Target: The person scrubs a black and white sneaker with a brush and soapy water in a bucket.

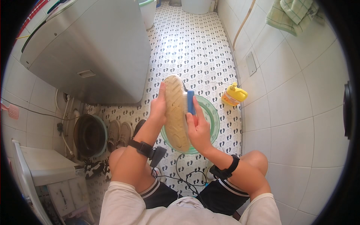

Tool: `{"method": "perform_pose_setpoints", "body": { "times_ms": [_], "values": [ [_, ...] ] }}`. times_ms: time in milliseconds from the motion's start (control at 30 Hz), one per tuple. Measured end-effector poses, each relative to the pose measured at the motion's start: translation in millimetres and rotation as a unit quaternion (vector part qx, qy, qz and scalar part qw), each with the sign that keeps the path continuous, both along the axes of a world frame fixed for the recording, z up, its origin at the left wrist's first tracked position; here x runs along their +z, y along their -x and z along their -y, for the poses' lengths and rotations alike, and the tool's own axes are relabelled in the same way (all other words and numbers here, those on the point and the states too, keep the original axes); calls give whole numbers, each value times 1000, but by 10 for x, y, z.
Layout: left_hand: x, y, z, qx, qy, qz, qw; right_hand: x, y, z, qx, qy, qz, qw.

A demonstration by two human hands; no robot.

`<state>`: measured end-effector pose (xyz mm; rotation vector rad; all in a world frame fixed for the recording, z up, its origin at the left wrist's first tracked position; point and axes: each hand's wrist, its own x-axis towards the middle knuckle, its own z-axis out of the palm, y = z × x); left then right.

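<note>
My left hand (159,107) grips a shoe (175,112) along its left side, with the tan, grooved sole turned up toward me. In my right hand (198,129) is a blue brush (191,102) with white bristles. The bristles press against the right edge of the shoe, near the middle of its length. My right index finger lies stretched along the brush's back. Shoe and brush are held above a green basin (213,120) on the floor, whose inside is partly hidden by the shoe and my hands.
A yellow jug (234,94) stands right of the basin by the tiled wall. At left are a grey washing machine (101,48), a dark basin (90,135) and a pair of brown shoes (120,134). Black cables (183,180) trail between my legs. A checked towel (294,17) hangs upper right.
</note>
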<state>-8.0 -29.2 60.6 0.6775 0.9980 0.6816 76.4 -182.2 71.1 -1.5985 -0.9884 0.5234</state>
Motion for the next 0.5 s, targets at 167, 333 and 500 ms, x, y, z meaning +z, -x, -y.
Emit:
{"method": "perform_pose_setpoints", "body": {
  "times_ms": [167, 333, 500],
  "values": [
    [44, -18, 66, -5, -4, -24, 1000, -14, -75, -17, -6, -13, 8, 1000],
    [59, -52, 124, -27, -14, -17, 999, 91, -194, -115, -23, -22, 24, 999],
    [1, 7, 11, 27, -19, -50, 998, -31, 3, 19, 7, 5, 1, 1000]
  ]
}}
